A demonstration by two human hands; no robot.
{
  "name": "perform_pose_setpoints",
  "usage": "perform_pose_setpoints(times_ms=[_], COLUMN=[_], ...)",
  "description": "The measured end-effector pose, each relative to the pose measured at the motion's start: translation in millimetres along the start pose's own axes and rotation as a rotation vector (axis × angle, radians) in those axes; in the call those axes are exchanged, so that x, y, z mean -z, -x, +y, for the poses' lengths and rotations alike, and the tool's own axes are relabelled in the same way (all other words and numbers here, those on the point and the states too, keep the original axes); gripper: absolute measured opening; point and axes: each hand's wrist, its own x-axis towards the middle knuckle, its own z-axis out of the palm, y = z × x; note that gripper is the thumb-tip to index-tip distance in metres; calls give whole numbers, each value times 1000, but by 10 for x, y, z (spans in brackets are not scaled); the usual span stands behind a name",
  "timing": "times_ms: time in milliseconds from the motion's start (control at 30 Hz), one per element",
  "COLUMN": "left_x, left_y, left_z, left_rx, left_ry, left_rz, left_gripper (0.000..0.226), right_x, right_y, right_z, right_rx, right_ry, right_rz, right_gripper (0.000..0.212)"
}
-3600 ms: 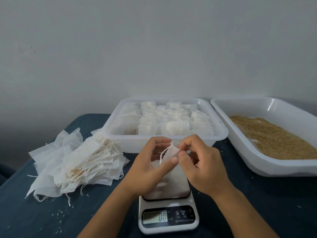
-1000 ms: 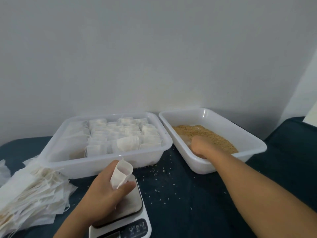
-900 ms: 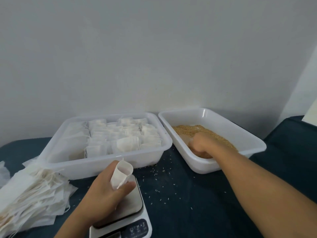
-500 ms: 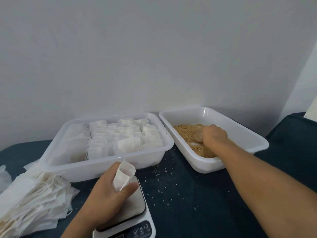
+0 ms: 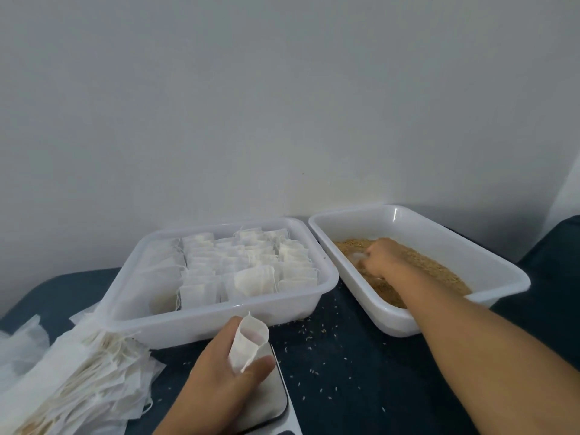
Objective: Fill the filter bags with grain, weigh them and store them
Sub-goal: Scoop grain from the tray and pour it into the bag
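Your left hand point(image 5: 219, 372) fingers pinch the open filter bag point(image 5: 248, 340) over the scale point(image 5: 270, 400); keep its mouth up. Right hand point(image 5: 381, 257) fingers curl around something pale, a scoop maybe, in the grain point(image 5: 439, 271); take a modest load.

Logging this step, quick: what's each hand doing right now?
Left hand: holds an open filter bag over the scale.
Right hand: in the grain, gripping a clear scoop.

A plain pale wall point(image 5: 282, 105) rises beyond both hands. A dark blue cloth point(image 5: 361, 381) covers the table under them, running out past the right hand.
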Motion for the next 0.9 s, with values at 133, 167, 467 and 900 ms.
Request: perform_pose_setpoints(times_ms=[133, 167, 467, 900], left_x=[-11, -15, 2, 368], left_y=[-3, 3, 32, -1], left_z=[8, 19, 72, -141], left_rx=[-2, 14, 220, 109], left_ry=[104, 133, 606, 153], left_rz=[-6, 2, -19, 273], left_gripper=[23, 23, 28, 29], right_x=[57, 74, 205, 516], right_y=[80, 111, 728, 1408], right_z=[29, 38, -8, -574], right_rx=[-69, -71, 145, 595], right_ry=[-191, -241, -602, -818], right_rz=[56, 85, 419, -291], right_gripper=[32, 32, 29, 42])
